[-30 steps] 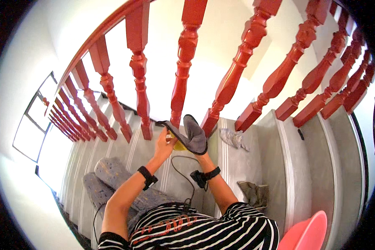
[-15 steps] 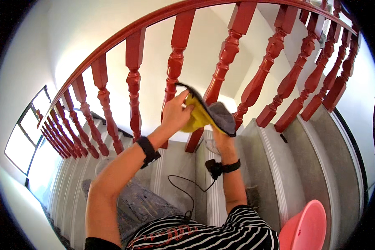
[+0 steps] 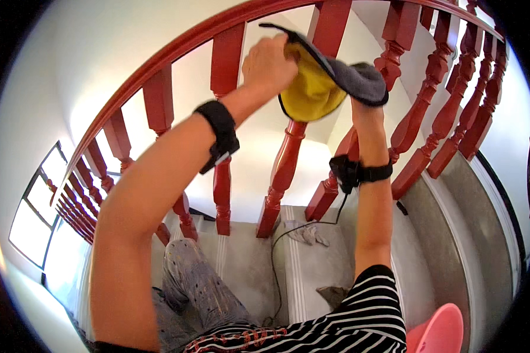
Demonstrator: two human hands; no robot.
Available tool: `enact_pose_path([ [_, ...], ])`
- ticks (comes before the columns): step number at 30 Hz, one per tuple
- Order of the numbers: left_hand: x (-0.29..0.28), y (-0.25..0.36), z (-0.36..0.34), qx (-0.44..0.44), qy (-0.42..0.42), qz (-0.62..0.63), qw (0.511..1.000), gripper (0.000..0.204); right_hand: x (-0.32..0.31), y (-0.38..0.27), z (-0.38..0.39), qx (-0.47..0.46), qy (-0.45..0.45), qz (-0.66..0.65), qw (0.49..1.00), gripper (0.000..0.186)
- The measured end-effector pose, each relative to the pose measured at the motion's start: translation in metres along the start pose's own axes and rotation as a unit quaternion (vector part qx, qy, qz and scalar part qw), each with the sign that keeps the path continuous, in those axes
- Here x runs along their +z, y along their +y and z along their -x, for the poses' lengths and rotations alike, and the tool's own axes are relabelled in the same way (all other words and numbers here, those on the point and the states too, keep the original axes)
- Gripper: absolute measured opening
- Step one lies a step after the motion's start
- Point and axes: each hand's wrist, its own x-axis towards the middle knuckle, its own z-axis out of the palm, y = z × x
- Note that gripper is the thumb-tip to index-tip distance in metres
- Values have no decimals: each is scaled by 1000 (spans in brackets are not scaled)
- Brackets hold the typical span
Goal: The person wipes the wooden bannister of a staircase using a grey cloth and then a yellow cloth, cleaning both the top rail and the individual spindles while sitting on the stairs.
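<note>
A yellow and grey cloth (image 3: 312, 88) with dark edging stretches between my hands in front of the red balusters, below the handrail. My left hand (image 3: 269, 66) is closed on its yellow side near the upper left corner. At the other end, the grey side drapes over my right hand (image 3: 366, 110); its fingers are hidden beneath the fabric. Behind the cloth stands a red turned baluster (image 3: 285, 159), partly covered. I cannot tell whether the cloth touches the wood.
A curved red handrail (image 3: 176, 50) runs above a row of balusters. Grey stair treads (image 3: 430, 235) rise to the right. A pink bucket (image 3: 444, 329) stands at lower right. A crumpled pale rag (image 3: 306, 233) and a dark rag (image 3: 333, 296) lie on a step. A black cable (image 3: 275, 265) hangs from my right wrist.
Both hands have risen toward the handrail and shifted right, carrying the cloth up with them. The pale rag on the step now shows more fully.
</note>
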Motion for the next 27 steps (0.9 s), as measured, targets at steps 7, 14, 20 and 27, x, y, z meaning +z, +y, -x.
enact_pose_path([
  [7, 56, -9, -78, 0, 63, 70, 996, 38, 42, -14, -102, -289, -181, 524, 780, 21],
  [14, 73, 27, -117, 228, -14, 113, 967, 26, 77, -36, -165, -155, -181, 70, 969, 26],
  [20, 76, 38, -115, -19, -41, 177, 983, 33, 61, -16, -184, -167, -178, 172, 954, 34],
  [27, 62, 33, -104, -117, -82, 270, 952, 48, 45, -2, -201, -134, -250, 127, 950, 34],
])
